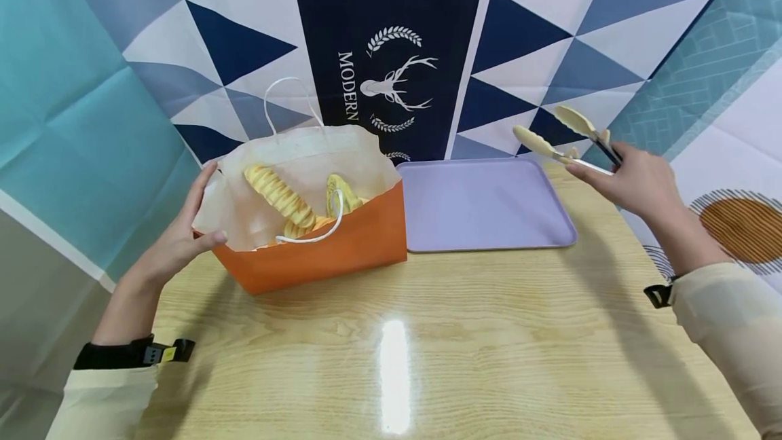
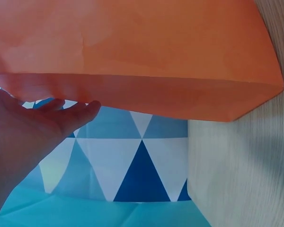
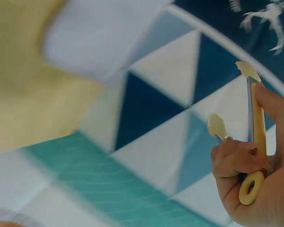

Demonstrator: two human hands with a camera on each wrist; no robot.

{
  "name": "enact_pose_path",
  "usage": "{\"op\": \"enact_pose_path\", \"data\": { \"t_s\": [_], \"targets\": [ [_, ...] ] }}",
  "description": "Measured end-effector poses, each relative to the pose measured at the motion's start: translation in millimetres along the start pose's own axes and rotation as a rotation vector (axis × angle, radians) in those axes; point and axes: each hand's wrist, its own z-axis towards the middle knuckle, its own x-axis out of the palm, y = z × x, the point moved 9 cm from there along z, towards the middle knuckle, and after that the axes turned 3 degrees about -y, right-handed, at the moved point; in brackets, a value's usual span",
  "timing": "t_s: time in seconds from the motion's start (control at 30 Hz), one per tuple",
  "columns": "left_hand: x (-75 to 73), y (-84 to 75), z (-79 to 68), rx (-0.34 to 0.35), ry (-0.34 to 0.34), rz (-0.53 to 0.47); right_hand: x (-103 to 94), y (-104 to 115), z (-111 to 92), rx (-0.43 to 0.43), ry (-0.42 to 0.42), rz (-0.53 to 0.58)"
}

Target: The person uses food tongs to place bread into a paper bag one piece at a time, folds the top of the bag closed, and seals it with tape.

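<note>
At the left, an orange paper bag (image 1: 342, 243) with a pale inside and white cord handles stands on the table. A long ridged bread roll (image 1: 280, 195) and a yellow bread-like piece (image 1: 342, 194) show in its mouth. My left hand (image 1: 177, 240) holds the bag's left side near the rim, thumb toward the front; in the left wrist view its fingers (image 2: 80, 116) touch the orange paper. My right hand (image 1: 644, 178) grips food tongs (image 1: 565, 138) with cream tips, raised over the right end of a lilac tray (image 1: 482, 206). The tong tips stand apart with nothing between them.
The tray lies right beside the bag at the back of the wooden table (image 1: 489, 345). A patterned cloth (image 1: 525, 32) with triangles and a deer print hangs behind. Teal cloth (image 1: 55, 121) hangs at the left side.
</note>
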Motion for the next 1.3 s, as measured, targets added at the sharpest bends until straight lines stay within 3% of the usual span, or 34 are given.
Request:
{"op": "enact_pose_path", "data": {
  "t_s": [0.27, 0.47, 0.77, 1.03, 1.17, 1.3],
  "targets": [
    [0.0, 4.2, -1.9, -0.004, -0.001, -0.023, 41.4, -77, -3, 0.124, 0.066, -0.05],
    [-0.7, 6.4, -3.1, -0.007, -0.005, -0.009, 64.1, -109, -11, 0.158, 0.083, -0.06],
    [-0.9, 6.2, -2.8, 0.018, 0.0, -0.041, 89.3, -130, -26, 0.214, 0.129, -0.075],
    [-2.5, 6.1, -2.1, -0.011, 0.004, -0.007, 106.5, -142, -37, 0.26, 0.223, -0.091],
    [-2.9, 6.1, -1.0, -0.003, 0.015, -0.05, 114.3, -144, -40, 0.262, 0.266, -0.088],
    [-4.0, 6.8, 0.9, -0.006, 0.004, -0.032, 119.1, -143, -42, 0.249, 0.303, -0.096]
  ]
}}
